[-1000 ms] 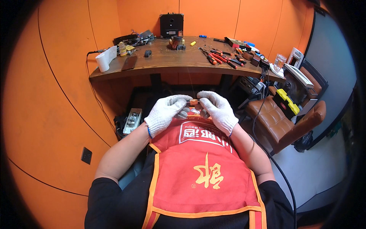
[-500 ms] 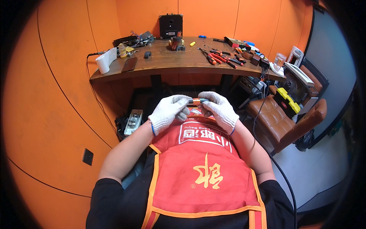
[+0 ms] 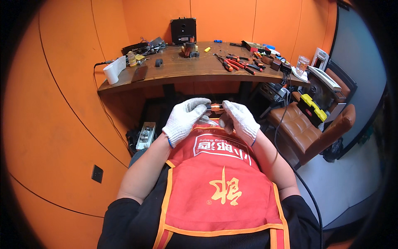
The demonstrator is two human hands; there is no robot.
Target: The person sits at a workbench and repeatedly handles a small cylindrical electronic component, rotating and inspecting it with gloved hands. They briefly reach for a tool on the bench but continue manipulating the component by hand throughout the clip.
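Both my hands wear white knit gloves and meet in front of the red apron (image 3: 219,174). Between them is a short dark rod with a copper-coloured winding (image 3: 215,107) around its middle. My left hand (image 3: 188,118) pinches the rod's left end between thumb and fingers. On the other side, my right hand (image 3: 240,119) is closed at the right end, where a thin copper-coloured strand shows near the fingertips. The gloves hide both ends of the piece, and its exact kind is too small to make out.
A wooden table (image 3: 182,71) stands ahead, bearing several red-handled pliers (image 3: 236,63), a white paper roll (image 3: 114,71), a black speaker box (image 3: 183,30) and a clear cup (image 3: 302,64). A brown chair (image 3: 292,126) at right holds a black-and-yellow toolbox (image 3: 311,110). A black cable (image 3: 306,191) hangs beside my right arm.
Both hands and the rod have risen slightly. More of the copper winding shows, and the right fingers have shifted at their end of the piece. The view has tilted a little.
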